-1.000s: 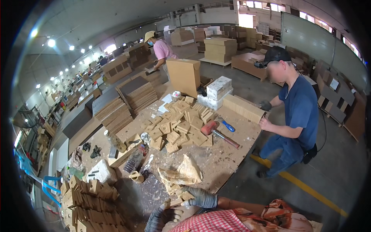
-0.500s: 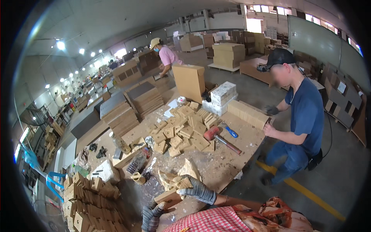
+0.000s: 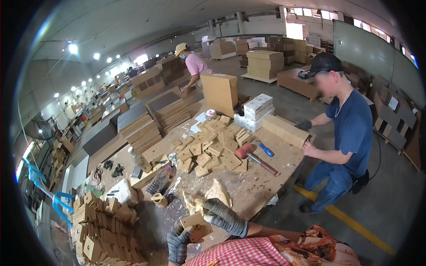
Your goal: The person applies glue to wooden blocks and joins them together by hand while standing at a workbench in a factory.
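wooden block (image 3: 195,221) pinched in the left hand (image 3: 178,244), partly hiding it; right hand (image 3: 225,217) spread, whether touching is unclear.

Gry striped gloves (image 3: 230,219), red/wht chk cloth (image 3: 242,253), orng-print garment (image 3: 320,249)

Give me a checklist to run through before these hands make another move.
1. Grip on the wooden block: ok, the left hand holds it by one end.
2. Right hand touching the block: cannot tell; its fingers are extended close to it.
3. Gloves: ok, both hands wear grey striped ones.
4. Clutter away from the hands: not ok, a crumpled tan sheet lies right by the right hand.
5. Red-headed mallet out of the way: ok, it lies farther off on the table.
6. Co-worker in blue apart from these hands: ok, standing at the table's right side.
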Motion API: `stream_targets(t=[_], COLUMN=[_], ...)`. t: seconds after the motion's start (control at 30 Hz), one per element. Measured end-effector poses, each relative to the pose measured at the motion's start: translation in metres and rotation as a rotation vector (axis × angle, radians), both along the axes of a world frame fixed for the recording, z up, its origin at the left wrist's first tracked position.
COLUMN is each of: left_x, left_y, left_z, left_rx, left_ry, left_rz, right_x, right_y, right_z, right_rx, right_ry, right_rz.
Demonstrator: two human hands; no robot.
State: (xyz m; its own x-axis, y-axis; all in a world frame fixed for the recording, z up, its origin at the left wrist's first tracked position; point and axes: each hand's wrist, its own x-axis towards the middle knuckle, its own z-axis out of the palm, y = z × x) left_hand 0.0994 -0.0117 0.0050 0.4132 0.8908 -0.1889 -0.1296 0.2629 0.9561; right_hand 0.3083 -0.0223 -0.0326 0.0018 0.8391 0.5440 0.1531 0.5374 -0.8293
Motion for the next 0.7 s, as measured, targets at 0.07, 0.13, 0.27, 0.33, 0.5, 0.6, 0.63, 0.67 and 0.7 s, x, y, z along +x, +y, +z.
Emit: stream_targets(t=[0.07, 0.13, 0.27, 0.33, 0.5, 0.6, 0.63, 0.67, 0.7], left_x=[-0.006, -0.010, -0.035, -0.043, -0.056, -0.053, -0.057, -0.057, -0.061], left_y=[-0.002, -0.002, -0.003, -0.003, -0.004, -0.004, -0.001, 0.001, 0.001], left_z=[-0.002, -0.009, -0.017, -0.014, -0.006, -0.002, -0.006, -0.010, -0.015], left_rx=[0.011, 0.007, 0.004, 0.021, -0.077, -0.121, -0.144, -0.167, -0.157], left_ry=[-0.031, -0.039, -0.053, -0.036, -0.029, -0.047, -0.078, -0.108, -0.068], left_rz=[0.031, 0.095, 0.104, 0.117, 0.087, 0.064, 0.012, -0.040, -0.014], right_x=[-0.011, -0.013, -0.026, -0.034, -0.054, -0.057, -0.055, -0.050, -0.047], right_y=[0.003, -0.002, -0.011, -0.012, -0.009, -0.010, -0.015, -0.018, -0.013], right_z=[-0.005, -0.004, 0.001, 0.004, -0.006, -0.011, -0.010, -0.015, -0.022], right_rx=[-0.008, -0.112, -0.079, -0.084, 0.004, 0.048, 0.037, 0.014, 0.241], right_ry=[0.054, 0.241, 0.081, 0.034, -0.272, -0.385, -0.437, -0.433, -0.643], right_rz=[0.027, 0.133, 0.118, 0.110, -0.014, -0.043, 0.000, -0.021, -0.068])
